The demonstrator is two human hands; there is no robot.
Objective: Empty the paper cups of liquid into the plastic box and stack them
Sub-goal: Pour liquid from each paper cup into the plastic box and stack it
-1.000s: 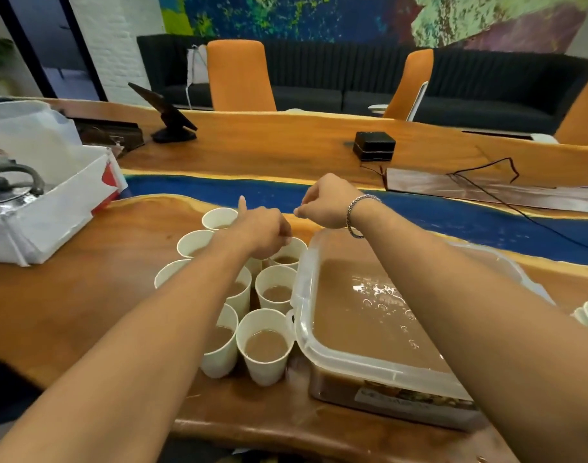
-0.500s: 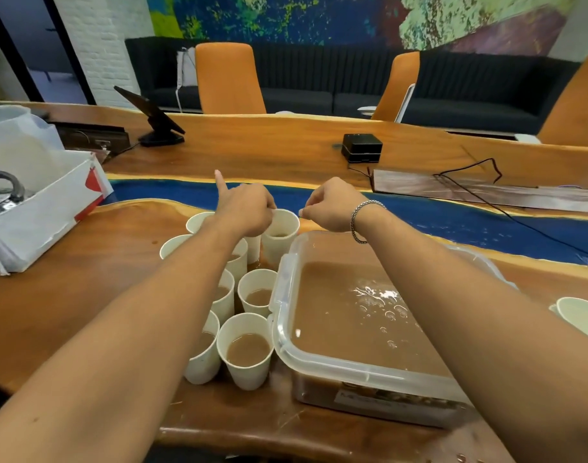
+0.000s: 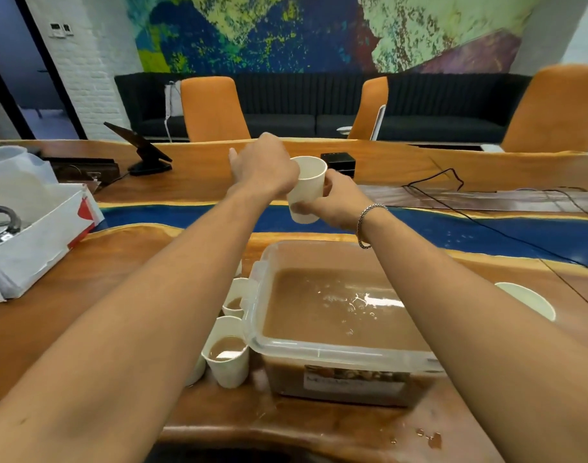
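A paper cup [image 3: 308, 187] is held upright in the air beyond the far edge of the plastic box [image 3: 322, 351]. The left hand [image 3: 264, 170] curls round its upper side and the right hand [image 3: 336, 202] wraps its base. Filled cups [image 3: 227, 354] stand just left of the box on the desk [image 3: 85, 295].

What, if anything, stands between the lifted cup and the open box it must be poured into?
Nothing visible. The left hand and right hand hold the cup raised near the far rim of the box. The box has no lid on; only brown liquid lies inside.
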